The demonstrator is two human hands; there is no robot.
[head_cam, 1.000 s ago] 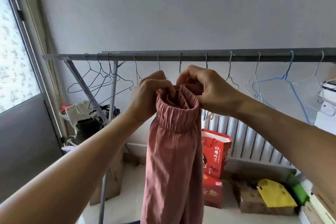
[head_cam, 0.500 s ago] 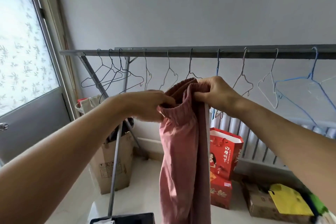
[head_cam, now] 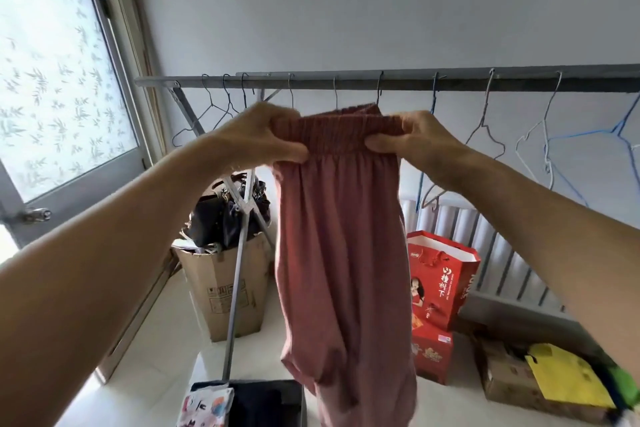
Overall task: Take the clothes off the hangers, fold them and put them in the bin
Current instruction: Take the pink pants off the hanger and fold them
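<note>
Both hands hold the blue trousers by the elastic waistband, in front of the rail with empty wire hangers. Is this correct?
Not quite: the trousers are pink, not blue, as the head view shows. The left hand and right hand do hold the waistband, before the rail of empty hangers.

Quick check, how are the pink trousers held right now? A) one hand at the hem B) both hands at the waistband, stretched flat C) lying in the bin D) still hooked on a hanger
B: the left hand and right hand each pinch one end of the elastic waistband of the pink trousers, which hang free in front of the rail.
</note>
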